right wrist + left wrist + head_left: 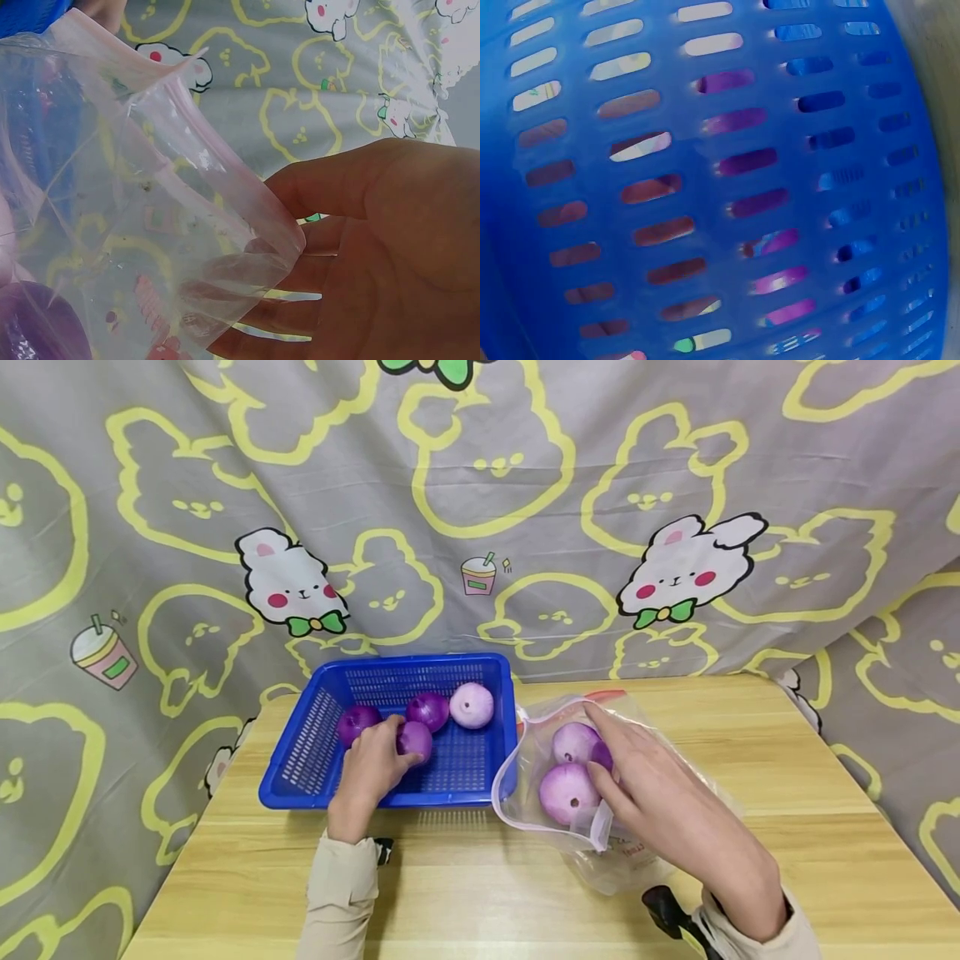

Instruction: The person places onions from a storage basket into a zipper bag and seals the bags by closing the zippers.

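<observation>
Facing a grey curtain (525, 468) patterned in yellow, across a wooden table (465, 885). Set on it at left, a blue slotted basket (450, 798). Just beside its right end, a clear bag (172, 225), mouth gaping toward the basket. Reaching into the basket with the left hand (373, 760), thumb and fingers curled about a purple onion (415, 743); pinching the bag's edge between thumb and fingers with the right hand (660, 777), going by the right wrist view. Inside the basket near the held onion, two dark onions (357, 724) and a pale onion (471, 706); in the bag, at least two bagged onions (568, 795).

Probably easy to drop the held onion, given round, smooth skin and any slackening of the thumb. Could also bump knuckles on the basket wall by lifting too low, or lose the bag's opening by relaxing the right pinch, limp film folding inward. Possible, too, to spill bagged onions by tipping the mouth down.
</observation>
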